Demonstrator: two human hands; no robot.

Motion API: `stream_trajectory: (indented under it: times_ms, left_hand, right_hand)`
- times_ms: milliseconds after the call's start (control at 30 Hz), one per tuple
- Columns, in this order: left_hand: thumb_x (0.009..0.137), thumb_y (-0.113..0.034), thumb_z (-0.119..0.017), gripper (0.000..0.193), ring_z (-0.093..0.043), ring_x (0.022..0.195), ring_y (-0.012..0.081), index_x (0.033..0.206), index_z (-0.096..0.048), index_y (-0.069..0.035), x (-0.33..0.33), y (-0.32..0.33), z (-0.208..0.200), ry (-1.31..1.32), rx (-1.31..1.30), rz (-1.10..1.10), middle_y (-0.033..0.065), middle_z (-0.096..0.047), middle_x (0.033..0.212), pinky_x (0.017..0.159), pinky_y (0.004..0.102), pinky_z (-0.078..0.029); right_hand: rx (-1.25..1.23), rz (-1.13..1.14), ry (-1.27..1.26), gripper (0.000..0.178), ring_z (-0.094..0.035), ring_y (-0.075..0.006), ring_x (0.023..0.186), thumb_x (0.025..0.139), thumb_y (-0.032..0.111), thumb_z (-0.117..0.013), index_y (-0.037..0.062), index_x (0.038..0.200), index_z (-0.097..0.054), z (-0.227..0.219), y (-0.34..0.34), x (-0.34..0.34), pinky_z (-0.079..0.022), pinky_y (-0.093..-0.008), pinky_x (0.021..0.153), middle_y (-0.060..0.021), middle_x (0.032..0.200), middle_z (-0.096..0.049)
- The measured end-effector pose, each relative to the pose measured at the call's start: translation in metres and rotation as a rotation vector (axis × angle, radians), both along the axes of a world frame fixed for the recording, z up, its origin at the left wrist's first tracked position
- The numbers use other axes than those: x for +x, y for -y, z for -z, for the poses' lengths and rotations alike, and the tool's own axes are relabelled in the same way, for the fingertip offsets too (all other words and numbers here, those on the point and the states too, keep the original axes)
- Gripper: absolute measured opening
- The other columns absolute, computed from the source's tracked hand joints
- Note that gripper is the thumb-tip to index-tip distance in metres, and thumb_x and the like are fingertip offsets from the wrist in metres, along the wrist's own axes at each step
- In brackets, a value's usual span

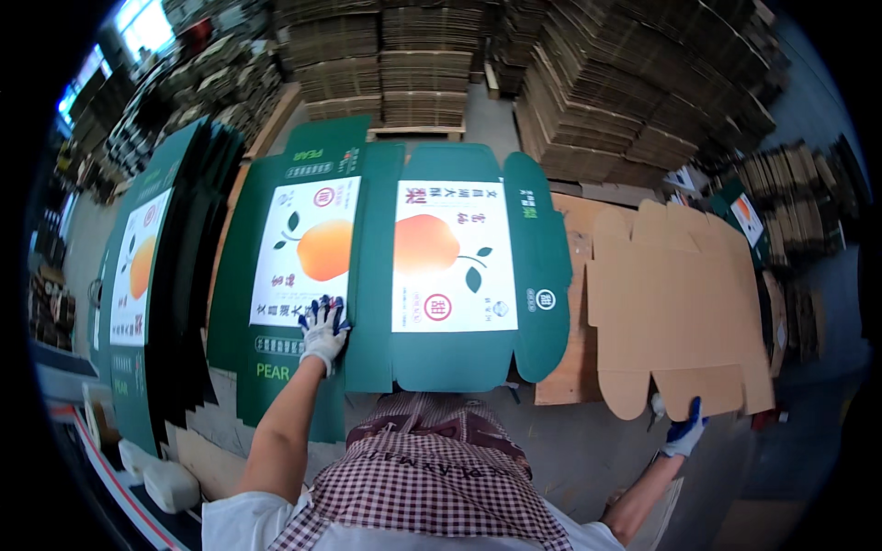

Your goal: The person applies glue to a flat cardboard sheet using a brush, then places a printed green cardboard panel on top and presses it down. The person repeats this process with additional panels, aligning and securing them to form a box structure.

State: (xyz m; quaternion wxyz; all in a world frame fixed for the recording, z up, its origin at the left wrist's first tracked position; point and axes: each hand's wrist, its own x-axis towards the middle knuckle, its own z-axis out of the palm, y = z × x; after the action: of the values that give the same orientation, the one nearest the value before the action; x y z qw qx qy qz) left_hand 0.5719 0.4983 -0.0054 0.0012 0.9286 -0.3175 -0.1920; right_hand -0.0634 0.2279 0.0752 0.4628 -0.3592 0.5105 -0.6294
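Note:
A flattened green carton (372,354), printed with white panels and orange pears, lies spread out in front of me. My left hand (323,332), in a white and blue work glove, rests on its left panel with the fingers spread. Off to the right is a plain brown die-cut cardboard blank (680,303), its flaps unfolded. My right hand (684,432), gloved the same way, grips the near edge of this blank, partly hiding the fingers.
A stack of green printed cartons (138,376) stands at the left. Beneath the blanks is a wooden board (562,390). Tall stacks of brown cardboard (634,83) rise behind on pallets. White plastic jugs (172,487) sit at the lower left.

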Motion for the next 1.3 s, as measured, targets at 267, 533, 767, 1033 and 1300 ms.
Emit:
stream_trajectory:
  times_ms: [267, 533, 767, 1033, 1300]
  left_hand:
    - [0.078, -0.046, -0.052, 0.059, -0.026, 0.123, 0.0284, 0.126, -0.039, -0.015, 0.009, 0.016, 0.000, -0.146, -0.222, -0.127, 0.0096, -0.032, 0.134, 0.100, 0.0429, -0.024]
    - [0.082, -0.060, -0.037, 0.070, -0.052, 0.103, 0.0257, 0.114, -0.050, 0.001, -0.024, 0.053, -0.101, -1.617, -1.143, -0.371, 0.0139, -0.054, 0.112, 0.087, 0.0365, -0.042]
    - [0.087, -0.036, -0.042, 0.049, -0.052, 0.102, 0.0228, 0.115, -0.047, 0.003, -0.042, 0.039, -0.086, -1.917, -1.196, -0.385, 0.0153, -0.053, 0.112, 0.088, 0.0326, -0.043]
    - [0.079, -0.005, -0.052, 0.021, -0.057, 0.074, 0.0138, 0.099, -0.056, 0.004, -0.082, 0.022, -0.060, -1.177, -0.938, -0.406, 0.0084, -0.060, 0.088, 0.069, 0.0243, -0.047]
    - [0.078, -0.009, -0.056, 0.032, -0.058, 0.076, 0.0102, 0.109, -0.055, 0.000, -0.123, 0.011, -0.050, -0.839, -1.055, -0.469, 0.0068, -0.063, 0.088, 0.070, 0.0232, -0.047]
  right_hand:
    - [-0.246, -0.189, -0.233, 0.040, -0.050, -0.0181, 0.097, 0.081, 0.010, -0.057, -0.0022, 0.117, -0.043, -0.118, 0.005, 0.115, -0.042, -0.0310, 0.084, -0.0099, 0.110, -0.051]
    - [-0.713, -0.636, -1.389, 0.046, -0.053, -0.0286, 0.095, 0.067, 0.000, -0.059, 0.0074, 0.112, -0.052, -0.107, -0.017, 0.221, -0.043, -0.0366, 0.081, -0.0116, 0.108, -0.055]
    - [-0.808, -0.890, -1.706, 0.050, -0.048, -0.0281, 0.103, 0.063, 0.009, -0.061, 0.0188, 0.112, -0.054, -0.019, -0.059, 0.255, -0.039, -0.0395, 0.082, -0.0080, 0.116, -0.050]
    - [-0.150, -1.172, -1.031, 0.037, -0.055, -0.0283, 0.094, 0.074, 0.020, -0.061, 0.0072, 0.109, -0.055, -0.007, -0.109, 0.303, -0.043, -0.0338, 0.081, -0.0147, 0.105, -0.056]
    - [0.202, -1.101, -0.896, 0.033, -0.060, -0.0254, 0.081, 0.086, 0.024, -0.046, -0.0003, 0.107, -0.054, 0.055, -0.146, 0.358, -0.048, -0.0328, 0.073, -0.0151, 0.098, -0.060]
